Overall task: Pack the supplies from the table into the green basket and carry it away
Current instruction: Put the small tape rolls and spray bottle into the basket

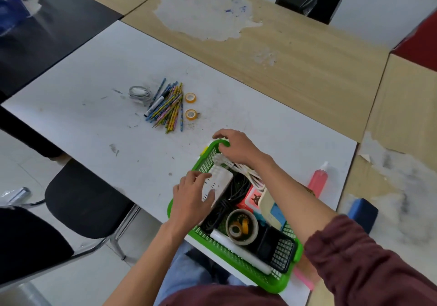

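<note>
Pressing left grip (191,197), flat-fingered and grasping nothing, onto the strip (221,179); clenching right grip (236,146) over the far rim of the basket (236,264), parked at the near edge of the desk (94,81) and already crowded. Mid-packing, seemingly: bedding the strip down along the left wall. Next, likely letting go and reaching well out for pencils (169,107), tape rolls (190,97) and cable (140,92), then the bottle (318,182) just beside the basket.
</note>
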`<state>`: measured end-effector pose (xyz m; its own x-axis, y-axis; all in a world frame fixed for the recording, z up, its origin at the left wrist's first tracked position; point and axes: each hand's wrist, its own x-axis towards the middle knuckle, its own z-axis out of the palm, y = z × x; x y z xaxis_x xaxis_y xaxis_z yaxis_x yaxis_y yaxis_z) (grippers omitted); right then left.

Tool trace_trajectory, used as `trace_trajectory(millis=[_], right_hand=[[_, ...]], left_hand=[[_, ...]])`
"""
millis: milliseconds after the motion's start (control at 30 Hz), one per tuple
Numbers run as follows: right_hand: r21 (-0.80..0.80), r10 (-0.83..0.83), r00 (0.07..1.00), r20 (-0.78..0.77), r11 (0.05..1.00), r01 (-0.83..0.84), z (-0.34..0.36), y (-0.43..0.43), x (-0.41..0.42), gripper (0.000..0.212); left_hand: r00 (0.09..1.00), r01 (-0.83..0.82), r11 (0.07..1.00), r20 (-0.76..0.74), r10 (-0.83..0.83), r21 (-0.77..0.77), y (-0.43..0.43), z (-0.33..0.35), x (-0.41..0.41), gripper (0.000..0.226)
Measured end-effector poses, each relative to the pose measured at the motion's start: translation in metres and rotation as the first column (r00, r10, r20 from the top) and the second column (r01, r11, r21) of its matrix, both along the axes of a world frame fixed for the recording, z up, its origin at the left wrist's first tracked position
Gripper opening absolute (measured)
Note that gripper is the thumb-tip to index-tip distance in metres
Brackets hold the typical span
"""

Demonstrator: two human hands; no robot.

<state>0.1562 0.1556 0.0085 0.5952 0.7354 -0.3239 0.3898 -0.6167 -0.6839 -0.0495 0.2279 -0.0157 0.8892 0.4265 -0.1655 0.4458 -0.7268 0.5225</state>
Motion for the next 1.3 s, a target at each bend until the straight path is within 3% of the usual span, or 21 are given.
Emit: trace_trajectory(millis=[267, 367, 500, 600, 700, 867, 967, 1100, 1200, 1300], right_hand=[[-0.083, 0.052, 0.998, 0.038, 0.995, -0.049, -0.041, 0.084, 0.026, 0.034], [-0.162, 0.080, 0.994, 0.076, 0.985, -0.067, -0.056, 0.111, 0.037, 0.043], [-0.250, 0.142, 0.980, 0.138, 0.963, -0.104, -0.073, 0.142, 0.050, 0.055], [-0.300, 0.176, 0.967, 0.182, 0.947, -0.116, -0.081, 0.162, 0.058, 0.058], [-0.348, 0.225, 0.950, 0.216, 0.927, -0.140, -0.089, 0.174, 0.064, 0.047], [-0.277, 0.183, 0.936, 0.302, 0.956, -0.098, -0.104, 0.175, 0.062, 0.013], [-0.289, 0.195, 0.916, 0.350, 0.953, -0.093, -0.106, 0.172, 0.062, 0.016], [-0.303, 0.233, 0.921, 0.312, 0.943, -0.136, -0.104, 0.162, 0.064, 0.020], [-0.308, 0.208, 0.956, 0.205, 0.941, -0.139, -0.102, 0.148, 0.064, 0.012], [-0.188, 0.087, 0.993, 0.076, 0.980, -0.072, -0.089, 0.133, 0.058, 0.029]], left_hand=[[0.995, 0.015, 0.996, -0.103, -0.005, 0.093, 0.022, -0.014, 0.020, 0.075], [0.984, 0.040, 0.999, -0.173, -0.041, -0.009, 0.021, -0.025, 0.019, 0.092], [0.982, 0.083, 0.990, -0.157, -0.101, -0.118, 0.026, -0.029, 0.021, 0.101], [0.982, 0.112, 0.988, -0.138, -0.127, -0.110, 0.028, -0.029, 0.020, 0.104], [0.981, 0.119, 0.988, -0.139, -0.133, -0.103, 0.027, -0.027, 0.021, 0.105], [0.978, 0.138, 0.983, -0.142, -0.155, -0.119, 0.029, -0.024, 0.022, 0.107], [0.974, 0.142, 0.982, -0.158, -0.160, -0.120, 0.028, -0.023, 0.021, 0.108], [0.972, 0.138, 0.984, -0.174, -0.156, -0.112, 0.028, -0.022, 0.022, 0.110], [0.970, 0.142, 0.984, -0.182, -0.159, -0.106, 0.026, -0.022, 0.022, 0.110], [0.976, 0.115, 0.979, -0.167, -0.143, -0.166, 0.029, -0.026, 0.022, 0.106]])
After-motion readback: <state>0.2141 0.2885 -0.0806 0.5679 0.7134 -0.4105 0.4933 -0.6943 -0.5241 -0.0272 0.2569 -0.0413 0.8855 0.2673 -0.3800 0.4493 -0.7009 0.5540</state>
